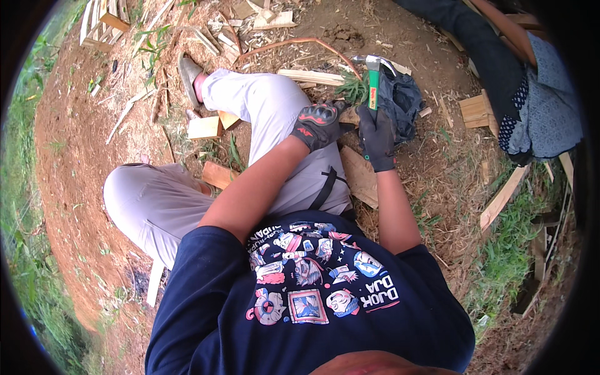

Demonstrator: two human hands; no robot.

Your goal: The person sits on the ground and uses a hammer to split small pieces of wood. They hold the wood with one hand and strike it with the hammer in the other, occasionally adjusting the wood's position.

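Note:
My right hand (378, 139), in a dark work glove, is closed around a hammer (374, 89) with a green handle, its metal head pointing away from me. Close to its left, my left hand (317, 125) wears a dark glove with red-trimmed knuckle guards. The left fingers close over a brownish piece of wood (350, 117) that lies between the two hands; their tips are partly hidden. A crumpled black plastic bag (405, 103) lies just behind and beside the hammer.
Wood blocks (204, 127) and scraps lie about my legs on the dirt. A slatted wooden crate (103, 26) stands far left. At the far right another person (550, 100) sits near, with wood pieces (475, 111) beside them. A long split board (504, 197) lies right.

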